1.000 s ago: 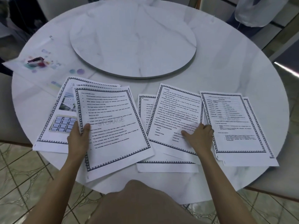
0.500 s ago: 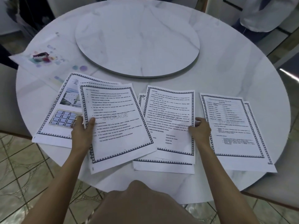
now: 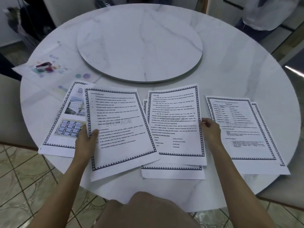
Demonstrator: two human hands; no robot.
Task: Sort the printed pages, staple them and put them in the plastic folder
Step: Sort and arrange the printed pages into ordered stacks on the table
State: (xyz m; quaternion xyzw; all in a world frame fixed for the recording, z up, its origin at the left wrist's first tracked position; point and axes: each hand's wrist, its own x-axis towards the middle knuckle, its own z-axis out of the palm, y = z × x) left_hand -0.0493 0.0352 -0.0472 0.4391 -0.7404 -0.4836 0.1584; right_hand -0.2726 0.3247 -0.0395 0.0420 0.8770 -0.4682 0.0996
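left grip [image 3: 86, 140] grasping tilted text page [image 3: 118, 129] by its left edge | right grip [image 3: 211, 132] pinching middle page [image 3: 176, 122] at its right edge | plastic folder [image 3: 54, 76] flat on tabletop [image 3: 230, 66]; stapler [image 3: 44, 65] lying on it

A: Pages?
B: White printed sheets, dark patterned border, grey "STORAGE" watermark, three groups along the near side of the table [image 3: 230, 71]. Left: photo page [image 3: 65, 122] flat, list page [image 3: 118, 129] skewed over it, left hand [image 3: 87, 140] pinching its left edge.
A: Middle?
B: Paragraph page [image 3: 176, 124] tops a stack, lower sheet [image 3: 172, 172] sticking out below. Right hand [image 3: 210, 130] grips its right edge. Right: grid page [image 3: 238, 129] flat over one more.
A: Folder, stapler?
B: Clear plastic folder with pastel dots [image 3: 49, 79], flat, far left. Small dark-red and white stapler [image 3: 44, 65] on it, blurred.
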